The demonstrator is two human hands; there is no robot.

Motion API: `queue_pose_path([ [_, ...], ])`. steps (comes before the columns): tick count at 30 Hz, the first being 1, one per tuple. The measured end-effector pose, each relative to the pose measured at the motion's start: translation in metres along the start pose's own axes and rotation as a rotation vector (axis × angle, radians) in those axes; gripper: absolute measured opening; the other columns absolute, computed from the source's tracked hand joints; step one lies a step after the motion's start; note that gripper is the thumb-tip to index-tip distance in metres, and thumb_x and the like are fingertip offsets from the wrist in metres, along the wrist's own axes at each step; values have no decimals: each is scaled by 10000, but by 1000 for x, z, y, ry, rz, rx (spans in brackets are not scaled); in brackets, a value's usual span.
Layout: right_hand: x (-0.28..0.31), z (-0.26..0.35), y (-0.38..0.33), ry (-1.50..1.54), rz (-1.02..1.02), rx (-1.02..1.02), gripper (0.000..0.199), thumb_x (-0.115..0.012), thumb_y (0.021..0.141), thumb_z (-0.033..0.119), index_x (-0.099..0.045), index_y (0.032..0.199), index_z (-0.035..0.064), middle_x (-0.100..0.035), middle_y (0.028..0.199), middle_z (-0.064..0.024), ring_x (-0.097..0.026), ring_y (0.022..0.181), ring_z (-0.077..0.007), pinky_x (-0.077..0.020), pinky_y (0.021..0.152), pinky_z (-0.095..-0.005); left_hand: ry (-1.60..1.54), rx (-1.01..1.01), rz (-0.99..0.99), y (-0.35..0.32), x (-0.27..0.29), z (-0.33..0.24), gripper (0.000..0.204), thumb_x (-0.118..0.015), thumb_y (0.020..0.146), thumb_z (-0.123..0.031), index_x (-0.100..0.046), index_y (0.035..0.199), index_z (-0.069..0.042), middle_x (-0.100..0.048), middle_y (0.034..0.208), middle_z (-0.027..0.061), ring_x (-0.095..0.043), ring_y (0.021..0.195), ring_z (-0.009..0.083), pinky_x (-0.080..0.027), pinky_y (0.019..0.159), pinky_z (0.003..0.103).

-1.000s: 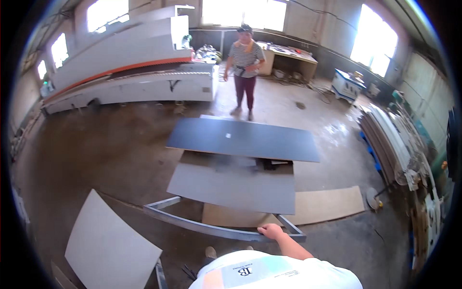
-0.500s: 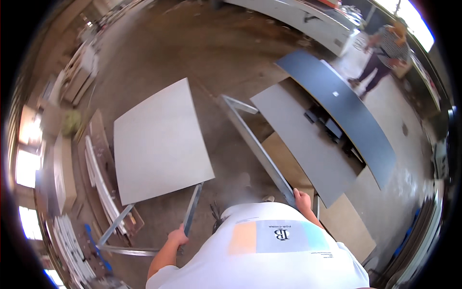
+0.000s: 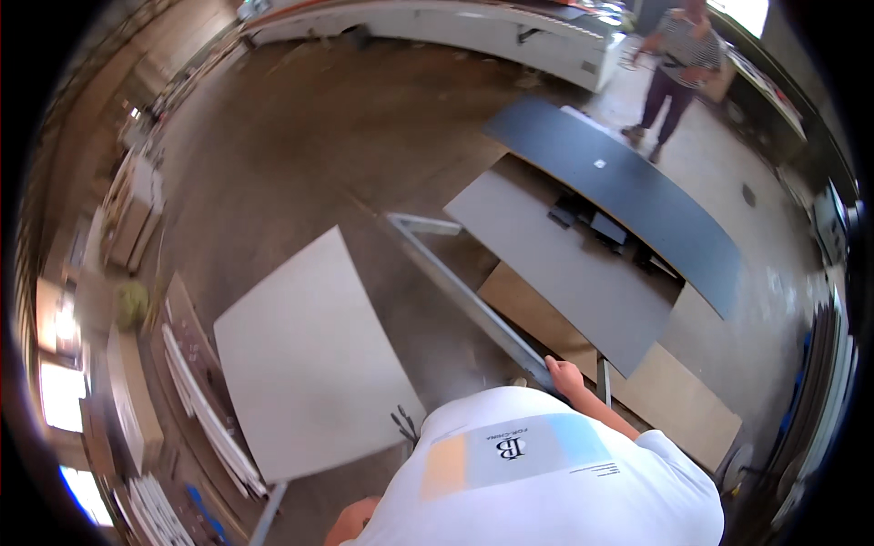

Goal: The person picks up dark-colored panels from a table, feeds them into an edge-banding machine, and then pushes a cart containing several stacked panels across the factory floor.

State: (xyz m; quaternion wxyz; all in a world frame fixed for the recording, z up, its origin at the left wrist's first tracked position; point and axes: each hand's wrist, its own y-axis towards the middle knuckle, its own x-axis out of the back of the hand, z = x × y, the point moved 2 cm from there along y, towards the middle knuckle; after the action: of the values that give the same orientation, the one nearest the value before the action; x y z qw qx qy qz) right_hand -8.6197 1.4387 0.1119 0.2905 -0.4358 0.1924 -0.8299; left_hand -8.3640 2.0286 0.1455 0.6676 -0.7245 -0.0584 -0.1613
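My right hand (image 3: pixel 564 374) is closed around the near end of a long grey metal bar. The bar belongs to a metal frame (image 3: pixel 482 305), whose far corner has a short crosspiece. Of my left arm (image 3: pixel 353 520) only a bit of bare skin shows at the lower edge, beside my white shirt; its fingers are hidden. Ahead of that arm lies a large pale panel (image 3: pixel 309 355), slanting, with a metal leg (image 3: pixel 269 514) under its near left corner.
Right of the frame are a grey board (image 3: pixel 564 264), a dark blue-grey board (image 3: pixel 628 191) and brown boards (image 3: pixel 678 400). Another person (image 3: pixel 678 77) stands beyond them. A long white machine (image 3: pixel 437 32) spans the back. White strips (image 3: pixel 209 409) lie at the left.
The pale panel has come nearer and lower in view, and the metal frame has shifted toward me. My left hand has dropped out of sight. My right hand keeps its grip. The whole view has turned.
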Motion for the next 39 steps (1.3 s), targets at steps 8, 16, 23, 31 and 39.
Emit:
queue_pose_path([
  [8,4,17,-5,-85,55,4,581,-395,1026,540,-763,1127,101,-709,1199,-203,-651,1128,-418,-497,1005,-490,-136,-512,-615,74,194,-184,375,-595,906,-162,-680,1233,-1,-751,876,133,-704,695,200,-551,657,348],
  [16,6,18,-14,-28,-67,-116,505,-514,977,558,-795,1077,150,-755,1091,-141,-690,1043,-365,-541,914,-451,-12,-1227,-382,34,214,-522,347,-622,949,-257,-689,1234,-71,-752,1009,147,-725,900,282,-567,808,379],
  [23,4,24,-31,2,-362,-361,482,-525,966,537,-791,951,136,-759,969,-130,-706,955,-357,-550,842,-450,452,-1450,-125,27,220,-592,333,-640,919,-282,-718,1181,-93,-743,1097,144,-690,1047,344,-547,900,446],
  [31,5,14,-39,92,-661,-611,469,-528,951,527,-781,944,132,-750,1009,-150,-698,973,-387,-544,863,-490,303,-1437,-252,50,291,-630,554,-689,920,-239,-524,1418,-61,-626,1325,105,-707,1012,263,-549,911,411],
  [39,22,49,-46,134,-548,-678,475,-541,950,527,-790,929,123,-755,987,-147,-706,971,-376,-550,872,-477,346,-1697,-137,-63,296,-690,292,-657,950,-181,-682,1215,-62,-730,1024,168,-708,855,289,-565,782,372],
])
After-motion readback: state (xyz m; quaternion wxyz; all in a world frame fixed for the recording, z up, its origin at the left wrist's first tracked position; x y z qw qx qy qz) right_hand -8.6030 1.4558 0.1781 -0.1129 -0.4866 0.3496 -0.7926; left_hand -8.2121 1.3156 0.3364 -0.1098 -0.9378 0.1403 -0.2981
